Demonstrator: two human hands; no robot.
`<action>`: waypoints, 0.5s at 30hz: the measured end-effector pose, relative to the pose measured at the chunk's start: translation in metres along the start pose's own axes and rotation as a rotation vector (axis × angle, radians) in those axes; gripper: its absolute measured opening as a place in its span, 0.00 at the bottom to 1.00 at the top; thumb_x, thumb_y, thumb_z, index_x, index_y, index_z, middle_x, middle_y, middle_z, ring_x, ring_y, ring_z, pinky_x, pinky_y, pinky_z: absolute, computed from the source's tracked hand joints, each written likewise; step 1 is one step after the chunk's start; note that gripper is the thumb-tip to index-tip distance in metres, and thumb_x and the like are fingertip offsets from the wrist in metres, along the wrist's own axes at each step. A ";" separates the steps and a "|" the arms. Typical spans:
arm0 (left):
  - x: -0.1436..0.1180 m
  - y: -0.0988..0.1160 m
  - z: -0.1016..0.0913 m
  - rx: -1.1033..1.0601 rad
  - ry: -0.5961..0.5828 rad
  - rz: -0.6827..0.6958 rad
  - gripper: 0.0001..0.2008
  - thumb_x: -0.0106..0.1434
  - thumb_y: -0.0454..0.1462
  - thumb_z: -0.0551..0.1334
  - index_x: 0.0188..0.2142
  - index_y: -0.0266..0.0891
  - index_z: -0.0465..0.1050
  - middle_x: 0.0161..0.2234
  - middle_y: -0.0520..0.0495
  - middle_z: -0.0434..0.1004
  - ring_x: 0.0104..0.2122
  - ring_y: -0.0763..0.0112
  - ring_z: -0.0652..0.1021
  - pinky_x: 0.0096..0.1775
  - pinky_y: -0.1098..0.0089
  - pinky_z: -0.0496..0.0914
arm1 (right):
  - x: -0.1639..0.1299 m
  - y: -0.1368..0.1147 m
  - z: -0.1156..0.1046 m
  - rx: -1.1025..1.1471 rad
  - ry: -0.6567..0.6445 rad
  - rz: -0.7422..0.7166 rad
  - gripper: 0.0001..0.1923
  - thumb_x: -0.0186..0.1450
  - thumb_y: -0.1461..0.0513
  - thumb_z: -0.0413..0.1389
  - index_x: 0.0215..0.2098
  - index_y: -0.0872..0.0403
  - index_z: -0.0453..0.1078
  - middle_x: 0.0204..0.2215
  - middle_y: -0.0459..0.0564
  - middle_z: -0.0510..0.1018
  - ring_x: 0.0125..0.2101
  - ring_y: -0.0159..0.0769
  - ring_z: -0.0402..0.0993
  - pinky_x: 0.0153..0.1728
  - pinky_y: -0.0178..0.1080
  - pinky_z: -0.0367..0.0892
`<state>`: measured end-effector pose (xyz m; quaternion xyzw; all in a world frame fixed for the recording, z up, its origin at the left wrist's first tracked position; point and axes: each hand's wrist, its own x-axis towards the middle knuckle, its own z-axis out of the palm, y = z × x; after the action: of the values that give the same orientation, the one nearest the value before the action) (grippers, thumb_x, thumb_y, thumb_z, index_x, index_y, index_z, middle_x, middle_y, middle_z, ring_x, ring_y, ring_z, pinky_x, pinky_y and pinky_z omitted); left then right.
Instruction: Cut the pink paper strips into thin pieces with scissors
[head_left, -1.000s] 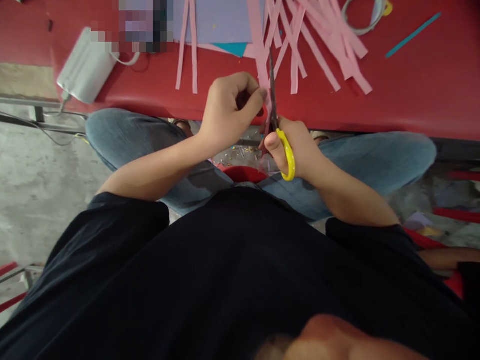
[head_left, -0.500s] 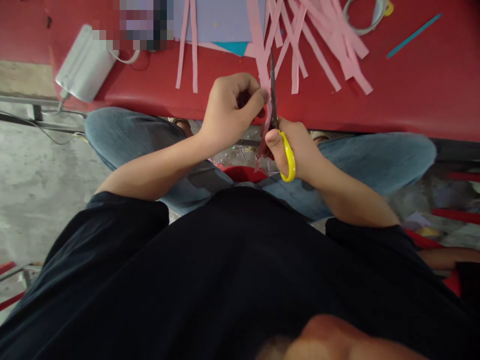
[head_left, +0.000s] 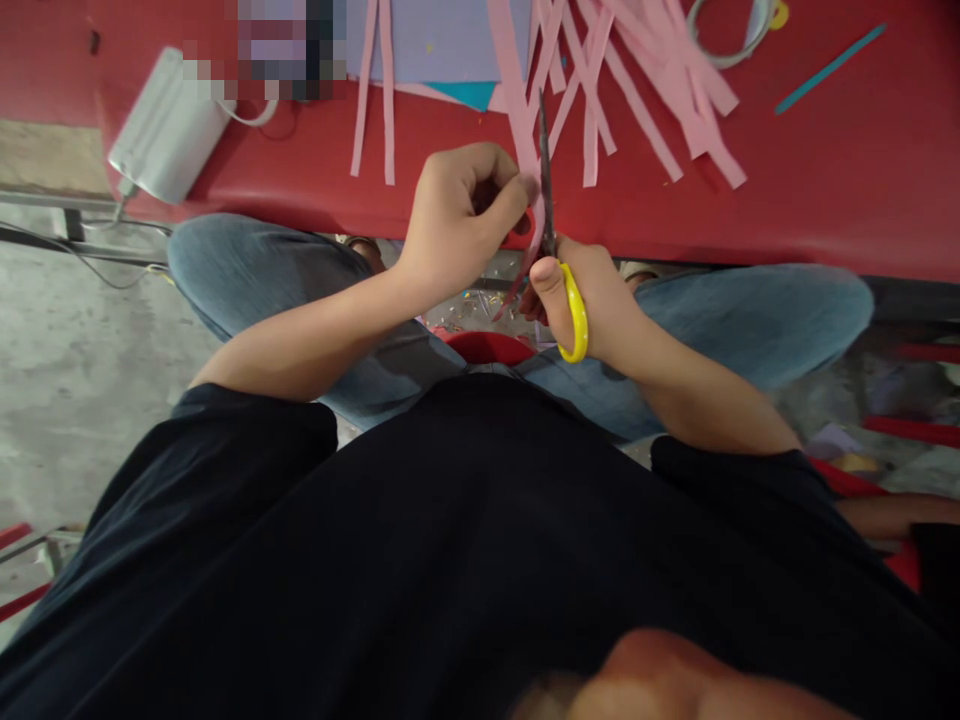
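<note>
My left hand (head_left: 469, 215) pinches a long pink paper strip (head_left: 512, 95) between thumb and fingertips at the near edge of the red table. Around the yellow handle of a pair of scissors (head_left: 576, 315) my right hand (head_left: 592, 295) is closed, thumb through the loop. Their dark blades point away from me, right beside the strip, just right of my left fingertips. A thin end of pink paper hangs below the blades, over my lap. The lower scissor loop is hidden by my right hand.
Several pink strips (head_left: 660, 80) lie on the red table (head_left: 825, 190). Lilac paper sheets (head_left: 442, 40) are behind my left hand. A tape roll (head_left: 731, 35) and a blue strip (head_left: 831, 70) lie at right, a white power bank (head_left: 169, 130) with a cable at left.
The thin hanging end of pink paper has swung to the left. Both hands and the scissors stay nearly in place.
</note>
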<state>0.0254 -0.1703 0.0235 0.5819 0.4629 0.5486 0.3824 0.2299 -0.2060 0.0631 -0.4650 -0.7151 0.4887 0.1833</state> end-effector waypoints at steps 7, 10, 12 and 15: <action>0.008 -0.020 -0.001 -0.041 -0.035 0.141 0.18 0.71 0.50 0.72 0.27 0.52 0.73 0.21 0.52 0.76 0.18 0.70 0.69 0.20 0.61 0.57 | 0.005 0.000 -0.002 -0.109 -0.012 -0.048 0.44 0.69 0.22 0.40 0.41 0.50 0.68 0.28 0.52 0.78 0.31 0.44 0.81 0.32 0.43 0.72; 0.011 -0.027 -0.003 -0.061 -0.061 0.166 0.19 0.73 0.50 0.71 0.28 0.51 0.73 0.21 0.52 0.76 0.18 0.70 0.69 0.19 0.62 0.57 | 0.004 -0.001 -0.002 -0.116 -0.007 -0.053 0.42 0.70 0.22 0.41 0.40 0.49 0.67 0.28 0.52 0.78 0.30 0.44 0.81 0.31 0.42 0.70; 0.013 -0.030 -0.005 -0.067 -0.077 0.167 0.19 0.73 0.51 0.71 0.28 0.51 0.73 0.21 0.52 0.77 0.18 0.71 0.70 0.19 0.62 0.58 | 0.003 -0.002 -0.002 -0.111 0.001 -0.055 0.41 0.71 0.23 0.41 0.39 0.49 0.67 0.27 0.51 0.77 0.29 0.43 0.80 0.30 0.42 0.68; 0.014 -0.032 -0.007 -0.059 -0.090 0.150 0.21 0.73 0.53 0.72 0.27 0.50 0.72 0.21 0.51 0.76 0.18 0.71 0.70 0.19 0.62 0.58 | 0.002 -0.004 -0.003 -0.099 0.002 -0.065 0.39 0.72 0.24 0.43 0.38 0.49 0.66 0.23 0.48 0.76 0.25 0.40 0.77 0.28 0.42 0.67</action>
<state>0.0147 -0.1485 -0.0021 0.6274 0.3840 0.5623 0.3776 0.2289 -0.2032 0.0677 -0.4507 -0.7529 0.4459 0.1765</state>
